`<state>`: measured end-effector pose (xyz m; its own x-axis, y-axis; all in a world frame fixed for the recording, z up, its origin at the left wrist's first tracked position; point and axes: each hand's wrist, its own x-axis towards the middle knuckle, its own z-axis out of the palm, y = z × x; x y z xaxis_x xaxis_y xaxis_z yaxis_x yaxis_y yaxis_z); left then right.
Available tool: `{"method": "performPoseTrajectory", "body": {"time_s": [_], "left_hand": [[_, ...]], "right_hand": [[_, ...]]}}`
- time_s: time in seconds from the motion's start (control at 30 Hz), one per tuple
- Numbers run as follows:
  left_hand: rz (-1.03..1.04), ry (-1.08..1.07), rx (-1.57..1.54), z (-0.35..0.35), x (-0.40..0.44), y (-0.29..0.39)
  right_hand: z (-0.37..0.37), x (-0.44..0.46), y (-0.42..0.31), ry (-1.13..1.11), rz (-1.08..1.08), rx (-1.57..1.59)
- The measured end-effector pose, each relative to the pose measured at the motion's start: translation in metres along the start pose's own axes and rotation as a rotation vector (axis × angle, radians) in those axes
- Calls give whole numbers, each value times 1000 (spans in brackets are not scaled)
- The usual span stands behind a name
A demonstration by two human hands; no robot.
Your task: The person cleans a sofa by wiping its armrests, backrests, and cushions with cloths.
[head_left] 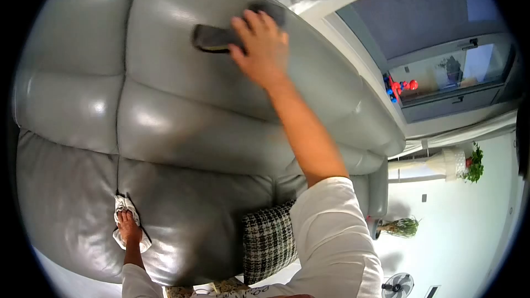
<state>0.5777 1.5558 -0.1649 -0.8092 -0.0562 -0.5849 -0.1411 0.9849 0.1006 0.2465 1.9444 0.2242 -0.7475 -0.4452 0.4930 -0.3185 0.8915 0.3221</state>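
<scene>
A grey leather sofa (193, 83) fills the left and middle of the view. My right hand (260, 44) is against the upper backrest, its fingers bent over a dark grey cloth (212, 37) that is partly hidden under the palm and blurred. Down on the seat, near a seam, my left hand (128, 227) is closed on a white cloth (122, 204) with dark edges, pressed against the leather.
A black-and-white checked cushion (269, 243) lies on the seat beside my right arm. Behind the backrest is a window (441, 85) with a red and blue toy figure (406, 85). Potted plants (402, 227) and a fan (398, 285) stand at the right.
</scene>
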Motion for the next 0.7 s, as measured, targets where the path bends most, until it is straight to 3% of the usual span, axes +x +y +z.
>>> {"method": "performPoseTrajectory", "body": {"time_s": [0.13, 0.2, 0.33, 0.37, 0.4, 0.43, 0.47, 0.5, 0.57, 0.63, 0.7], "left_hand": [[3, 4, 37, -4, -1, 5], [57, 77, -5, -51, -28, 35], [75, 116, 36, -36, -24, 31], [13, 66, 37, -22, -14, 22], [-49, 16, 40, -8, -3, 13], [-48, -29, 41, -10, -2, 12], [-47, -31, 23, -7, -2, 10], [-40, -30, 5, -4, 0, 6], [-34, -33, 12, 2, 4, 2], [8, 5, 29, 14, 7, -6], [-8, -56, 7, -10, 0, 2]], "right_hand": [[-2, -89, 113, 83, 285, -108], [-2, -126, 168, 165, 406, -175], [-2, -193, 266, 62, 745, -465], [1, -223, 297, -26, 489, -651], [-13, -211, 278, -40, 954, -471], [-26, -205, 259, -21, 1174, -318], [-8, -234, 287, 169, 1442, -38], [0, -244, 279, 483, 1575, 233], [19, -255, 251, 739, 1476, 334], [14, -224, 175, 485, 1509, 0], [52, -208, 113, 534, 1245, -73]]}}
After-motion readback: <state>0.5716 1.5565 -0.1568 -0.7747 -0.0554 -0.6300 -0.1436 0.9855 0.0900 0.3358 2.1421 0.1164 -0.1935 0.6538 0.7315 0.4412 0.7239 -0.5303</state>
